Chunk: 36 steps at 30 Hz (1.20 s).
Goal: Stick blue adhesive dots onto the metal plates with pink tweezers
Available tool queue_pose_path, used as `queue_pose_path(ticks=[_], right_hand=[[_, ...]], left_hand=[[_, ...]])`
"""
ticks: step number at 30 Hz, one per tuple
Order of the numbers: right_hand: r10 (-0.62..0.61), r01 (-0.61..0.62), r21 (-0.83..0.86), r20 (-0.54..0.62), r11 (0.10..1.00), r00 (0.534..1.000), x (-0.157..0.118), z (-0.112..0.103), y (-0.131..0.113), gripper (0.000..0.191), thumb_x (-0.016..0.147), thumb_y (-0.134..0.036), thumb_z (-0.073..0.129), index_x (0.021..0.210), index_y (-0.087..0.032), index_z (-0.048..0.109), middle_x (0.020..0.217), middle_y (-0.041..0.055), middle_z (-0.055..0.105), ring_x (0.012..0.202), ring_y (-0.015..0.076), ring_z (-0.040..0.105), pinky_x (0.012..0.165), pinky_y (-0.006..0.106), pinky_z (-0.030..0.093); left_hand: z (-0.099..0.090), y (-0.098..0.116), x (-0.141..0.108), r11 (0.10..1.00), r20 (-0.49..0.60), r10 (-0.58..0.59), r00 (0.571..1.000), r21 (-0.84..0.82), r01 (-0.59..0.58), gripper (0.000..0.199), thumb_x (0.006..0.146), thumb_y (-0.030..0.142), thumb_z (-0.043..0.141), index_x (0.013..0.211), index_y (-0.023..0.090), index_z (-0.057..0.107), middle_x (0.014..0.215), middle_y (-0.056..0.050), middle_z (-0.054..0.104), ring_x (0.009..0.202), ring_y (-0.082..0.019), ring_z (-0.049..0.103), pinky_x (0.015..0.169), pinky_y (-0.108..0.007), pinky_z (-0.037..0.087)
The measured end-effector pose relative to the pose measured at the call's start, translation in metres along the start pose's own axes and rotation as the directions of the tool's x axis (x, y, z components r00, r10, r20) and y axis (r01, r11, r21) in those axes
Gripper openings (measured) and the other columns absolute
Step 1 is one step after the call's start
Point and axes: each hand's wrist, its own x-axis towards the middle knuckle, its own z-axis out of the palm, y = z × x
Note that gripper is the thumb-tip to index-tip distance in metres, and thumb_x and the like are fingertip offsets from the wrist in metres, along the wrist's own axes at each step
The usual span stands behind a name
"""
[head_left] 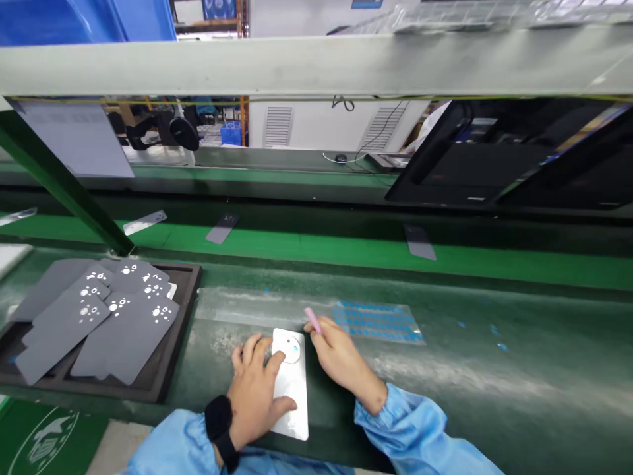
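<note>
A white phone back panel (291,402) with a rounded camera area and several small holes lies on the green bench in front of me. My left hand (257,389) rests on its left side, fingers spread and thumb lying across the panel. Just right of the panel's top end, my right hand (341,356) is closed around a slim pink stick-like tool (312,319), whose end points up and left. The tool's lower end is hidden in the hand. Behind that hand lies a clear sheet with rows of blue stickers (380,322).
At left, a dark tray (165,349) holds several overlapping grey phone back panels (143,336). Beyond the bench, more panels (419,241) lie spaced along a green belt (306,245). A green post (64,178) and dark screens (475,158) stand beyond. Small blue bits (494,330) dot the bench.
</note>
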Motion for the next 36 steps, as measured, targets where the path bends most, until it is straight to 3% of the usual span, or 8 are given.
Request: queue_pose_path(ticks=[4, 9, 15, 21, 23, 26, 30, 36], right_hand=[[0.089, -0.001, -0.280, 0.302, 0.960, 0.949, 0.012, -0.005, -0.021, 0.007, 0.075, -0.020, 0.053, 0.069, -0.018, 0.057, 0.082, 0.0084, 0.060, 0.078, 0.0212, 0.059, 0.076, 0.031, 0.044], [0.116, -0.003, -0.303, 0.358, 0.953, 0.926, 0.018, -0.002, -0.030, 0.035, 0.062, -0.016, 0.058, 0.097, -0.017, 0.059, 0.098, 0.0080, 0.057, 0.090, 0.0237, 0.059, 0.078, 0.032, 0.043], [0.097, -0.009, -0.204, 0.422, 0.979, 0.901, 0.041, -0.007, -0.024, 0.017, 0.056, -0.016, 0.060, 0.070, -0.023, 0.051, 0.075, 0.0011, 0.059, 0.071, 0.0203, 0.056, 0.063, 0.029, 0.039], [-0.036, 0.025, 0.044, 0.277, 0.999, 0.960, 0.160, -0.043, -0.049, 0.008, 0.070, -0.022, 0.053, 0.063, -0.019, 0.055, 0.059, -0.0015, 0.057, 0.062, 0.0163, 0.055, 0.061, 0.027, 0.042], [-0.026, 0.026, -0.034, -0.006, 0.999, 1.000, 0.202, -0.059, -0.064, 0.006, 0.069, -0.022, 0.058, 0.068, -0.018, 0.062, 0.068, 0.0010, 0.064, 0.071, 0.0186, 0.060, 0.066, 0.027, 0.045], [0.007, -0.018, -0.059, -0.186, 0.998, 0.983, 0.233, -0.074, -0.076, 0.014, 0.073, -0.024, 0.059, 0.082, -0.017, 0.067, 0.086, 0.0066, 0.069, 0.085, 0.0220, 0.063, 0.076, 0.030, 0.045], [-0.041, 0.016, -0.242, -0.099, 0.970, 0.994, 0.201, -0.078, -0.052, 0.016, 0.072, -0.024, 0.063, 0.084, -0.016, 0.069, 0.085, 0.0074, 0.070, 0.078, 0.0223, 0.064, 0.071, 0.030, 0.047], [-0.018, 0.049, -0.465, 0.071, 0.884, 0.997, 0.083, -0.088, 0.026, 0.031, 0.074, -0.024, 0.061, 0.102, -0.015, 0.069, 0.108, 0.0140, 0.068, 0.098, 0.0273, 0.065, 0.088, 0.036, 0.048]], left_hand=[[0.008, 0.001, -0.003, 0.999, 0.007, -0.043, 0.999, -0.004, 0.043, 0.058, 0.070, 0.054, 0.071, 0.119, 0.026, 0.056, 0.134, -0.012, 0.049, 0.129, -0.038, 0.033, 0.100, -0.060, 0.027], [0.043, -0.011, 0.004, 0.999, -0.163, -0.008, 0.987, 0.035, 0.013, 0.071, 0.060, 0.066, 0.072, 0.117, 0.027, 0.057, 0.128, -0.014, 0.055, 0.122, -0.041, 0.043, 0.093, -0.060, 0.035], [0.074, -0.016, 0.011, 0.992, -0.465, 0.014, 0.885, 0.121, 0.048, 0.056, 0.060, 0.067, 0.066, 0.102, 0.030, 0.060, 0.113, -0.011, 0.061, 0.109, -0.037, 0.052, 0.085, -0.051, 0.041], [-0.036, -0.033, 0.046, 0.981, -0.620, -0.056, 0.782, 0.110, 0.157, 0.031, 0.079, 0.027, 0.055, 0.109, 0.022, 0.053, 0.123, -0.014, 0.050, 0.118, -0.032, 0.044, 0.094, -0.051, 0.037], [-0.084, -0.049, 0.076, 0.960, -0.606, -0.085, 0.791, 0.162, 0.228, 0.026, 0.081, 0.022, 0.052, 0.107, 0.020, 0.054, 0.119, -0.013, 0.051, 0.116, -0.031, 0.044, 0.094, -0.049, 0.037], [-0.137, -0.080, 0.131, 0.873, -0.424, -0.328, 0.844, 0.204, 0.442, 0.029, 0.084, 0.022, 0.053, 0.113, 0.020, 0.051, 0.121, -0.012, 0.050, 0.118, -0.026, 0.045, 0.097, -0.040, 0.038], [-0.161, -0.127, 0.193, 0.820, -0.334, -0.439, 0.834, 0.231, 0.524, 0.033, 0.080, 0.022, 0.059, 0.112, 0.016, 0.053, 0.118, -0.015, 0.055, 0.114, -0.027, 0.050, 0.093, -0.036, 0.040], [-0.165, -0.172, 0.226, 0.776, -0.168, -0.552, 0.817, 0.257, 0.577, 0.030, 0.084, 0.033, 0.061, 0.106, 0.014, 0.057, 0.102, -0.010, 0.063, 0.091, -0.022, 0.061, 0.080, -0.038, 0.048]])
